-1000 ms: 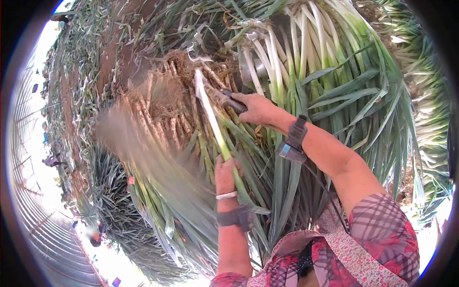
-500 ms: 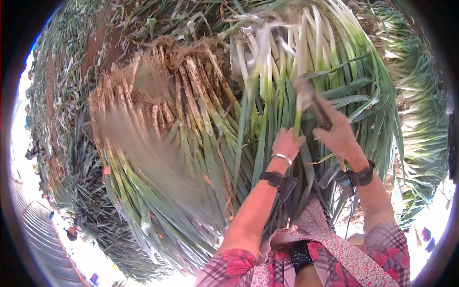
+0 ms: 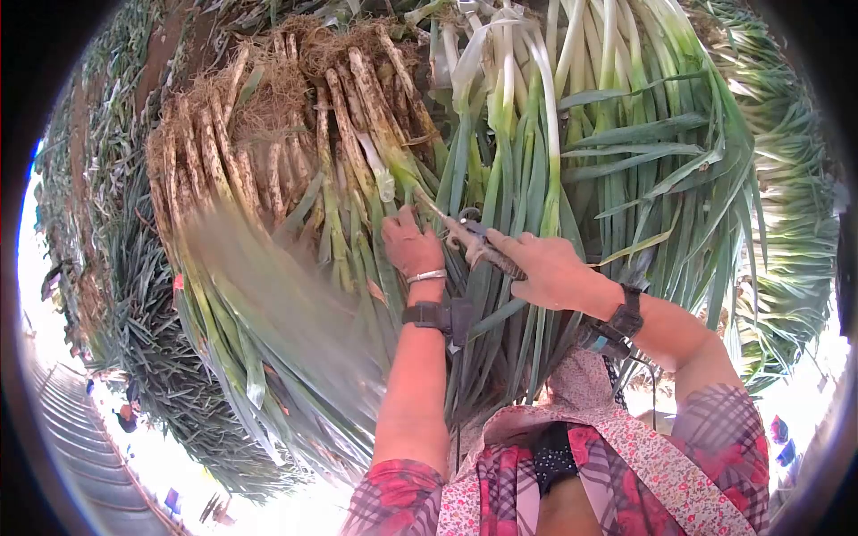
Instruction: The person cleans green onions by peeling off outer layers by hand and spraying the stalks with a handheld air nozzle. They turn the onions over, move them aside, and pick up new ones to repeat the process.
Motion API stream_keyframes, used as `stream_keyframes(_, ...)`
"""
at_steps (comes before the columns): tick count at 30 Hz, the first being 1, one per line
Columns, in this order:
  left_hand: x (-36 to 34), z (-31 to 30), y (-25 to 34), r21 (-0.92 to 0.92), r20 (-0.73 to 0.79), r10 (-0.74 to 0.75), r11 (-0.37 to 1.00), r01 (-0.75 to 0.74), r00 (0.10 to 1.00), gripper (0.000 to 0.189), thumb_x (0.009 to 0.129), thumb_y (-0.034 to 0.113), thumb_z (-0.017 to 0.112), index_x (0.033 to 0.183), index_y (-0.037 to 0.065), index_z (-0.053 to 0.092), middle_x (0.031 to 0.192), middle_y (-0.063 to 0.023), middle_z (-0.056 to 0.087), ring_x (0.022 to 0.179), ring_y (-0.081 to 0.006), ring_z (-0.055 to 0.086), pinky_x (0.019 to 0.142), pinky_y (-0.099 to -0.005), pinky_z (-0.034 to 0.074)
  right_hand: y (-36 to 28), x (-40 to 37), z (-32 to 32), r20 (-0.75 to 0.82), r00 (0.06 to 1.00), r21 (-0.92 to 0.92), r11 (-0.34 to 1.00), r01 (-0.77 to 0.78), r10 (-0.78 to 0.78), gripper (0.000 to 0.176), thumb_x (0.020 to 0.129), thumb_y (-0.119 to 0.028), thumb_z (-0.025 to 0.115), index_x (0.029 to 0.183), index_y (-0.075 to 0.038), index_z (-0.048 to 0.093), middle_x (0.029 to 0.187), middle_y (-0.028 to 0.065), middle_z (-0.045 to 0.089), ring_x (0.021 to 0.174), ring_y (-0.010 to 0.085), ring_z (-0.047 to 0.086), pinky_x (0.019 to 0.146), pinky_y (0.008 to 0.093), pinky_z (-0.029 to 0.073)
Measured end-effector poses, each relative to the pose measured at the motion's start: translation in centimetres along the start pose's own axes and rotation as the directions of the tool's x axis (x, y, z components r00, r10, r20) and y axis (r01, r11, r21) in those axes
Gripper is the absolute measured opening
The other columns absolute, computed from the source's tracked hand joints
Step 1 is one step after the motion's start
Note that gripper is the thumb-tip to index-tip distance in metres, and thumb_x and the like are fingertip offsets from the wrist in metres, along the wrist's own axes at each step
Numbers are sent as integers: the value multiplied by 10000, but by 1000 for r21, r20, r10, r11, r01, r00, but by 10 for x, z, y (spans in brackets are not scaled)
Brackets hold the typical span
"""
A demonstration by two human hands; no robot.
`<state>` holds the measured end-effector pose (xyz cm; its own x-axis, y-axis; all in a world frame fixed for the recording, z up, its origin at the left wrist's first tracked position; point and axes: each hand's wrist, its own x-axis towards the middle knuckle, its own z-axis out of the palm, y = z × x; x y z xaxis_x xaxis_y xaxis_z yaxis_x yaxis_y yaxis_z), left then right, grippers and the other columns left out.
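Many leeks lie side by side, roots away from me. On the left are leeks with muddy, brown-skinned stalks [image 3: 210, 147]; on the right, leeks with clean white stalks [image 3: 581, 58]. My left hand [image 3: 413, 246], wearing a bracelet, has its fingers curled round a leek [image 3: 393, 165] at the edge of the muddy ones. In my right hand [image 3: 550, 275] is a narrow-nosed hand tool [image 3: 483, 250] with a wrapped-looking grip. Its thin tip points at the leek just beyond my left fingers. The tool's exact kind cannot be made out.
Another row of clean leeks [image 3: 795, 196] runs along the far right. Piled green leaves [image 3: 134, 295] lie at the left. Thin pale skins [image 3: 478, 49] hang over the white stalks. A greyish blur covers part of the left bunch.
My left hand has moved left from the clean leeks to the edge of the muddy ones. My right hand has moved left and slightly down with the tool.
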<state>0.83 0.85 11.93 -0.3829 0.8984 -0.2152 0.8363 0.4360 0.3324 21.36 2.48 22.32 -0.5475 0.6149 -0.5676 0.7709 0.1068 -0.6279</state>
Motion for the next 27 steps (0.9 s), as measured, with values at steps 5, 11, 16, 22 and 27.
stream_keyframes(5,-5,5,1,49,-28,1,999,1,1000,411,664,148,721,1054,120,595,957,-117,474,930,-322,503,781,-433,419,1,6,-3,-20,1000,-23,1000,-5,5,738,669,-167,613,1363,-92,374,869,182,569,779,373,586,683,454,471)
stream_keyframes(11,8,8,17,97,1,-81,992,80,997,469,699,237,737,1114,120,550,1020,-108,470,1003,-314,481,794,-466,401,3,38,-9,-77,997,-43,999,-9,6,736,672,-158,608,1369,-102,379,882,184,575,810,373,586,726,455,469)
stream_keyframes(16,20,24,9,147,-57,-110,982,118,992,437,714,302,733,1036,74,545,1008,-113,483,978,-313,503,776,-454,409,9,73,-11,-145,989,-28,999,-18,14,751,645,-136,619,1359,-97,390,902,179,572,852,375,571,752,449,457)
stream_keyframes(22,36,20,16,193,51,-236,956,222,970,400,721,368,715,944,64,582,994,-117,507,973,-318,527,802,-466,405,11,114,-21,-218,976,-54,998,-15,3,726,686,-169,613,1369,-90,378,952,184,583,880,363,587,770,434,469)
stream_keyframes(27,46,15,19,265,173,-290,934,239,941,486,669,406,750,990,85,578,1053,-115,544,1012,-305,546,832,-474,403,10,149,-33,-260,965,-65,997,-47,28,721,700,-189,620,1370,-84,376,952,175,584,885,347,592,773,419,471)
